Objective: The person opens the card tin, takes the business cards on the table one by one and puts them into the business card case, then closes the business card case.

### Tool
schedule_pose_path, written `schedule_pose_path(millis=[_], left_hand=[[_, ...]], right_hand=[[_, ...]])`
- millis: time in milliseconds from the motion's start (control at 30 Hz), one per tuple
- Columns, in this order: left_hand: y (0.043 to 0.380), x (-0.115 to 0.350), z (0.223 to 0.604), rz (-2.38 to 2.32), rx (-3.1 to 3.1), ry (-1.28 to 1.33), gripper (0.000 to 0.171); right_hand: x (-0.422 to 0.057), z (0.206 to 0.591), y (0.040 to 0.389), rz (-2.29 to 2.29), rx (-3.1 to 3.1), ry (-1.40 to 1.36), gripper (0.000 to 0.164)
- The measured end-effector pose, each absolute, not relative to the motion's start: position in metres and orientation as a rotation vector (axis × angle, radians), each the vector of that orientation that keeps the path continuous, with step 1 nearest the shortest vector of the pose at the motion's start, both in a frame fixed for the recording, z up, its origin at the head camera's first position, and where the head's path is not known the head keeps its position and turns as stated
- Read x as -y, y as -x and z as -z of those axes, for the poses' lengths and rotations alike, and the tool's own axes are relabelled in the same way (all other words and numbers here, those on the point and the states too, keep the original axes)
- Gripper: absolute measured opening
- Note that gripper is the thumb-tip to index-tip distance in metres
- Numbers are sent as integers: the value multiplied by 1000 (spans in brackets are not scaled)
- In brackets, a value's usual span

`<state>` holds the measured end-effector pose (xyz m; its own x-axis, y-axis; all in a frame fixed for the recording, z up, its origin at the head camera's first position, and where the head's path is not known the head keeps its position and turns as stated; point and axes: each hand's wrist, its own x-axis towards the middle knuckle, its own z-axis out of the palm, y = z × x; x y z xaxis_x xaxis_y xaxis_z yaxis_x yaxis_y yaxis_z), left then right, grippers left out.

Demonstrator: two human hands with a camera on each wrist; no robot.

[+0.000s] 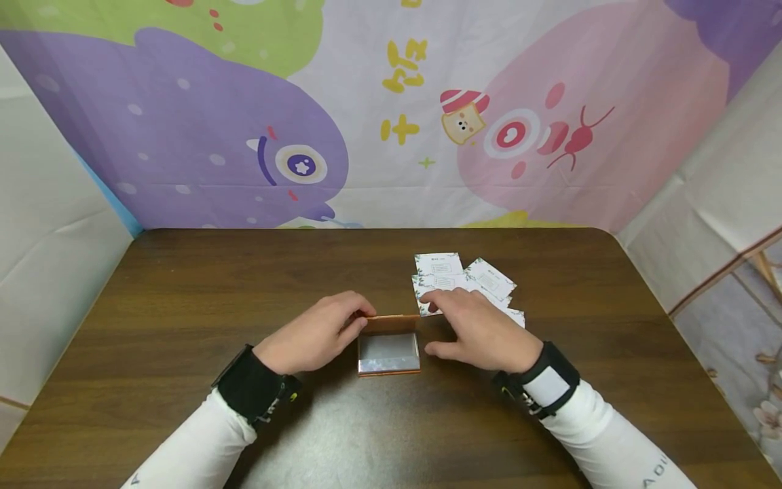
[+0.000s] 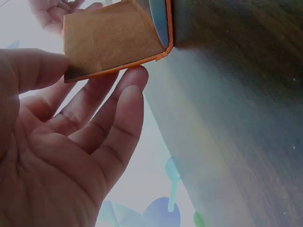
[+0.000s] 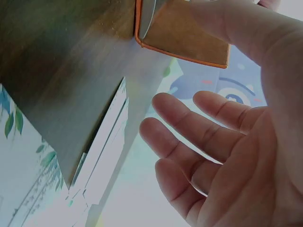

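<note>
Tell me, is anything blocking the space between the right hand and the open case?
Nothing visible is: in the head view, only bare tabletop shows between the right hand and the open case. The white cards lie mostly farther back, to the case's right.

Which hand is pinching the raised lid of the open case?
The left hand: it pinches the lid at one edge. The right hand holds nothing and hangs near the white cards.
</note>
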<state>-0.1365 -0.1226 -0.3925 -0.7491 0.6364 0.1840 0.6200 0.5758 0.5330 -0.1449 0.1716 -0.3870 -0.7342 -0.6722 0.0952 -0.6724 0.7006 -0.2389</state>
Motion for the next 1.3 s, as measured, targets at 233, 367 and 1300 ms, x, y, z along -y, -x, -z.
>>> schedule_pose_path(millis=[233, 367, 1300], left_hand=[[138, 124, 393, -945, -2763, -1074, 19], [139, 125, 393, -955, -2761, -1052, 23], [141, 130, 405, -1078, -2654, -1042, 35]], right_hand=[[-174, 385, 147, -413, 2899, -1129, 70], [-175, 385, 148, -417, 2907, -1123, 69], [-178, 388, 152, -406, 2945, -1082, 70]])
